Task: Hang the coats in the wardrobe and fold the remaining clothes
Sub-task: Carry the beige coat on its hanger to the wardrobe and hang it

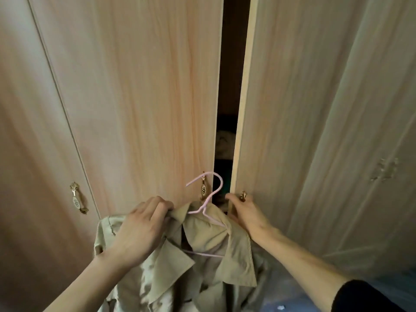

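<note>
- Left hand [139, 230] is gripping the coat [202, 251] collar, fingers curled.
- Coat is hanging on the hanger [210, 199].
- Right hand [244, 210] is gripping the door [292, 109] handle [243, 195], fingers curled.
- Door is standing ajar.

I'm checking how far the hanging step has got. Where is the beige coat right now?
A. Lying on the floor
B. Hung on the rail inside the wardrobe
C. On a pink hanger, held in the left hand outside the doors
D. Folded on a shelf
C: the beige coat sits on the pink hanger, gripped by the left hand in front of the barely opened wardrobe door, whose handle the right hand holds.
</note>
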Demonstrator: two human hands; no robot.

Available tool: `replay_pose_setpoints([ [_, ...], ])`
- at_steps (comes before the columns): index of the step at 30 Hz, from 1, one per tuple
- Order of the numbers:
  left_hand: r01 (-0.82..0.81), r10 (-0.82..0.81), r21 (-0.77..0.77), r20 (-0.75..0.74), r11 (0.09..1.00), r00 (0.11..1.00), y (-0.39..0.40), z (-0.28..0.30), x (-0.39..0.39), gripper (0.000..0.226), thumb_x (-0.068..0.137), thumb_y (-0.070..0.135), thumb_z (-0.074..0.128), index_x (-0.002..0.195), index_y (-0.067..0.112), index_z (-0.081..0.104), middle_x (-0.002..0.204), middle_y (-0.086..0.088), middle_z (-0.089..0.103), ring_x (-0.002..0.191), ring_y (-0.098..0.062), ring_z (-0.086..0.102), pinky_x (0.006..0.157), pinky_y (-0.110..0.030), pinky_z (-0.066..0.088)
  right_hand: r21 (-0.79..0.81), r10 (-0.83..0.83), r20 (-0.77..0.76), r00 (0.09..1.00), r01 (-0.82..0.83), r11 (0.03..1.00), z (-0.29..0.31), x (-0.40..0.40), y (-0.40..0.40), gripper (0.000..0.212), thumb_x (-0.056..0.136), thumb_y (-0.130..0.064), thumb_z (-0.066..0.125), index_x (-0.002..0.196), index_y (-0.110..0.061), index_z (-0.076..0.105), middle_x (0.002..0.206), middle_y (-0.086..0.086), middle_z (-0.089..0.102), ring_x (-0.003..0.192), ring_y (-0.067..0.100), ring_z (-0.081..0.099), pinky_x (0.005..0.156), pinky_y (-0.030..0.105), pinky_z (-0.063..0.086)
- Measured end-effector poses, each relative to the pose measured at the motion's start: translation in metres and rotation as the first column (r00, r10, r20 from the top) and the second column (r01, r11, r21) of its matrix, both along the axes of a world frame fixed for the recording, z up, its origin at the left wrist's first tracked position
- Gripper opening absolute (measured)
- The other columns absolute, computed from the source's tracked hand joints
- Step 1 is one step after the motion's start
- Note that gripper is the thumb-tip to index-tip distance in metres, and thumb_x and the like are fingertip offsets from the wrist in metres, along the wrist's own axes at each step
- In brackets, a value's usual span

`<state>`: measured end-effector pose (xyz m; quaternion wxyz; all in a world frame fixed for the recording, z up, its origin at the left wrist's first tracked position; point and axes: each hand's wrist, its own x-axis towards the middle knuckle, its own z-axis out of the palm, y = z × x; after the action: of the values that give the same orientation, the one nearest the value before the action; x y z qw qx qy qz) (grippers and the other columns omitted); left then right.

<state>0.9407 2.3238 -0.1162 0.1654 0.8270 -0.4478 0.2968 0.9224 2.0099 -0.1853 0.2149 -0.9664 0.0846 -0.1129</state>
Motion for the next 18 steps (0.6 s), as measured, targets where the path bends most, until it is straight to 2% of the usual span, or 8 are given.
replay_pose_setpoints([
  [2,0.047,-0.047,-0.001,0.006,0.999,0.999,-0.001,-0.001,-0.005,0.023,0.095,0.023,0.041,0.104,0.009,0.058,0.093,-0.006,0.059,0.075,-0.030,0.061,0.065,-0.035,0.054,-0.165,0.024,0.058,0.998,-0.014,0.986,-0.001,-0.038,-0.001,0.042,0.097,-0.044,0.052,0.138,-0.037,0.049,0.128,0.000,0.047,0.121,0.034,0.050,0.082,0.025,0.047],
  [5,0.125,-0.125,0.016,0.004,0.992,0.992,-0.011,-0.006,-0.012,0.031,0.097,0.025,0.039,0.100,0.004,0.063,0.092,-0.009,0.061,0.074,-0.033,0.061,0.065,-0.041,0.055,-0.219,-0.006,0.041,0.999,0.015,0.976,0.001,-0.089,-0.004,0.037,0.096,-0.043,0.051,0.133,-0.048,0.048,0.128,0.005,0.042,0.112,0.031,0.054,0.097,0.041,0.049],
  [7,0.175,-0.174,0.025,-0.015,0.984,0.985,-0.022,-0.011,-0.016,0.034,0.098,0.027,0.037,0.099,0.005,0.063,0.093,-0.010,0.060,0.075,-0.033,0.061,0.064,-0.043,0.055,-0.312,-0.087,0.004,0.996,0.083,0.946,0.003,-0.116,-0.007,0.039,0.089,-0.061,0.049,0.127,-0.050,0.050,0.118,-0.005,0.047,0.105,0.020,0.057,0.093,0.038,0.048],
  [9,0.235,-0.234,0.003,-0.045,0.972,0.971,-0.037,-0.014,-0.024,0.033,0.099,0.029,0.036,0.102,0.008,0.062,0.095,-0.008,0.060,0.077,-0.031,0.061,0.062,-0.043,0.055,-0.353,-0.199,0.015,0.980,0.192,0.916,0.007,-0.138,-0.010,0.047,0.081,-0.073,0.044,0.120,-0.047,0.053,0.111,-0.006,0.054,0.095,0.016,0.058,0.080,0.035,0.047],
  [11,0.275,-0.277,-0.043,-0.066,0.961,0.959,-0.049,-0.016,-0.031,0.028,0.099,0.030,0.038,0.105,0.012,0.058,0.097,-0.005,0.061,0.079,-0.029,0.062,0.062,-0.039,0.055,-0.240,-0.280,-0.014,0.960,0.269,0.933,0.014,-0.151,-0.005,0.029,0.091,-0.054,0.047,0.119,-0.043,0.050,0.113,0.000,0.052,0.093,0.026,0.059,0.076,0.039,0.048],
  [13,0.329,-0.333,-0.064,-0.073,0.942,0.940,-0.062,-0.019,-0.039,0.023,0.098,0.030,0.038,0.107,0.016,0.054,0.097,-0.003,0.060,0.080,-0.026,0.061,0.064,-0.036,0.055,-0.203,-0.352,0.007,0.936,0.346,0.916,0.018,-0.168,-0.006,0.022,0.097,-0.037,0.049,0.119,-0.037,0.049,0.122,0.003,0.045,0.098,0.030,0.058,0.074,0.039,0.046],
  [15,0.363,-0.367,-0.057,-0.082,0.930,0.927,-0.073,-0.020,-0.043,0.021,0.099,0.031,0.038,0.108,0.018,0.052,0.099,-0.002,0.059,0.082,-0.024,0.061,0.068,-0.034,0.055,-0.153,-0.389,0.068,0.919,0.395,0.906,0.019,-0.184,-0.012,0.019,0.096,-0.035,0.053,0.114,-0.033,0.052,0.125,0.000,0.042,0.098,0.028,0.057,0.071,0.036,0.045],
  [18,0.384,-0.387,-0.050,-0.081,0.922,0.919,-0.092,-0.016,-0.052,0.022,0.098,0.031,0.039,0.108,0.017,0.053,0.098,-0.003,0.059,0.082,-0.026,0.062,0.067,-0.036,0.055,-0.121,-0.372,0.144,0.917,0.390,0.913,0.025,-0.211,-0.022,0.009,0.095,-0.031,0.051,0.102,-0.036,0.047,0.116,0.003,0.044,0.096,0.027,0.056,0.075,0.043,0.050],
])
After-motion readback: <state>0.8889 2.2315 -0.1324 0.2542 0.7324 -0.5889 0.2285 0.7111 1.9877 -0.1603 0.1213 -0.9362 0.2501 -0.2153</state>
